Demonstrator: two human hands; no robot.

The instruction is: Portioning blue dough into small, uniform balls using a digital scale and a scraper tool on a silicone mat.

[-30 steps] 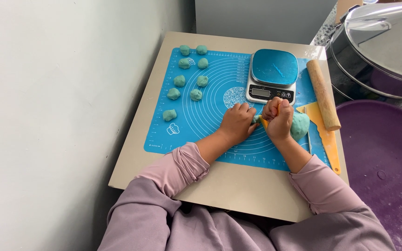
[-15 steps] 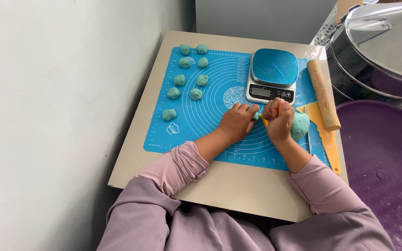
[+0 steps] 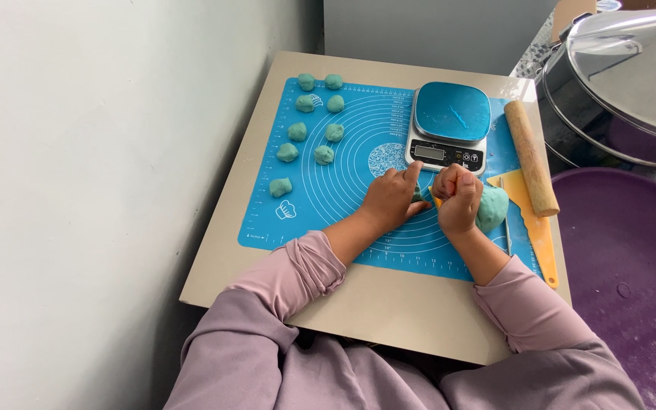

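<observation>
Two hands are seen working teal dough on a blue silicone baking mat point(image 3: 343, 163).

The right hand point(image 3: 458, 199) is closed in a fist around a yellow scraper point(image 3: 435, 200), beside a large teal dough lump point(image 3: 493, 207). The left hand point(image 3: 391, 199) is laid half open on the mat, its fingers touching a small dough piece point(image 3: 418, 195) between the hands. Just behind, a digital kitchen scale point(image 3: 449, 124) is placed; a wooden rolling pin point(image 3: 531, 156) lies to its right. Nine dough balls point(image 3: 324, 154) are set in rows at the far left of the mat.
</observation>
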